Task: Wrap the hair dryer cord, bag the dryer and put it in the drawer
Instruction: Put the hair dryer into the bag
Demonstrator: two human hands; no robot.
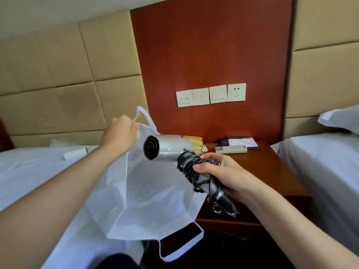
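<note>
From my remote seat I see the left bed (pixel 38 171) filling the lower left, white sheet over it, and the dark wooden nightstand (pixel 262 167) just beside it on the right. A white non-woven bag (pixel 147 191) hangs across the bed's edge and the nightstand's front. The left hand (pixel 118 136) pinches its upper handle (pixel 142 111) and holds it raised. The silver hair dryer (pixel 171 147) is in the air in front of the bag, round black end toward the left. I cannot quite tell whether any of it is inside the bag's mouth. The right hand (pixel 223 171) grips the dryer's handle, fingers curled over the black cord (pixel 189 164) wound around it. A remote control (pixel 231 149) lies on the nightstand behind.
</note>
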